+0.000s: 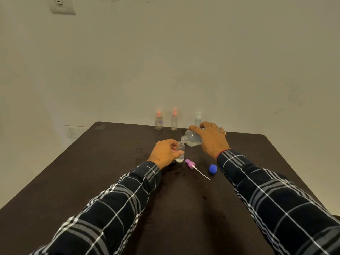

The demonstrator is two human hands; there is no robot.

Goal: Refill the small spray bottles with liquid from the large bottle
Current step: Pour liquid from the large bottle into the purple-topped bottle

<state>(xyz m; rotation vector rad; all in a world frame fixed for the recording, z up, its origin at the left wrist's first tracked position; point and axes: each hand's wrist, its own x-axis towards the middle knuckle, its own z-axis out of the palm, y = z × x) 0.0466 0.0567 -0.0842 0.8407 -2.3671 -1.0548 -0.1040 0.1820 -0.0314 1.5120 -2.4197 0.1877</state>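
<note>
Small bottle [181,148]: upright on the table [110,181], mid-scene, mouth uncovered; a little pale liquid shows at its base.
Left hand [165,153]: fingers and thumb curled round the small bottle, holding it from its left side.
Large bottle [191,138]: tipped on its side above the table, just right of the small bottle; liquid pooled along its lower wall.
Right hand [211,138]: grips the large bottle from above, fingers wrapped over its body.
Key relation: the large bottle's long axis runs right to left and slopes down, so its neck meets the small bottle's mouth. Whether the two rims touch cannot be told.
Judged step: pouring; fill is low, so much is left to go.
Spray head [189,162]: purple, lying with its tube near and right of the small bottle.
Blue cap [212,168]: on the table, right of the spray head.
Far bottles: two pink-topped [158,120] [174,119] and one pale-topped [198,118], standing at the far edge.
</note>
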